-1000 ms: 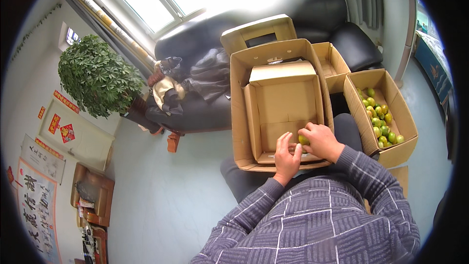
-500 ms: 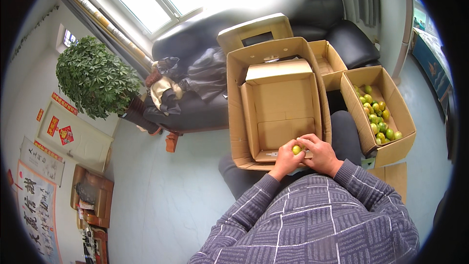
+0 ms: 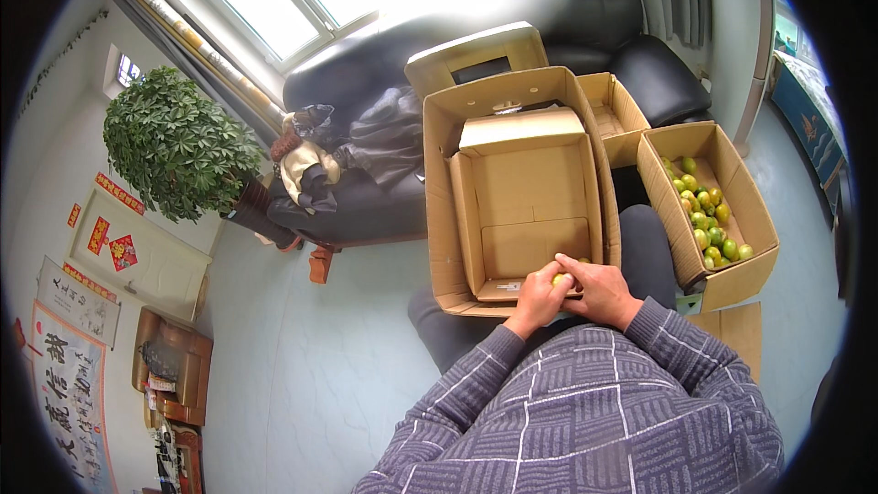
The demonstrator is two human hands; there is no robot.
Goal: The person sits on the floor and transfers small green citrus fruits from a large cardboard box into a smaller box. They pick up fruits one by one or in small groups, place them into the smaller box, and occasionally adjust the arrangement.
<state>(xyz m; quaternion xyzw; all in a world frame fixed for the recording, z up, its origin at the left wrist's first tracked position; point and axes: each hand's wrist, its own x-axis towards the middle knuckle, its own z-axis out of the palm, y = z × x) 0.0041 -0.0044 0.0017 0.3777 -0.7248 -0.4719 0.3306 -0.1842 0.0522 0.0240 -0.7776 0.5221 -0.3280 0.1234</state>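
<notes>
Head view, at near edge of open cardboard box [image 3: 530,201] resting across lap: left hand [image 3: 538,297] and right hand [image 3: 599,291] pressed together, fingers curled around one small round yellow-green fruit [image 3: 560,280]. Fruit mostly hidden; only a smooth, slightly glossy patch visible between the two hands. Grip closed on fruit from both sides. Box of plain brown corrugated board, matte, rectangular, flaps folded outward, inner floor bare. Sleeves of grey knit with pale grid lines. To the right, just beside the lap, second cardboard box [image 3: 732,210], narrower, holding a heap of like fruit [image 3: 704,210], round, green to yellow. Behind, dark sofa [image 3: 366,201], smooth and shiny, leather-like. Far left, leafy potted plant [image 3: 178,142], dense green foliage. Floor [image 3: 302,357] pale, smooth.
</notes>
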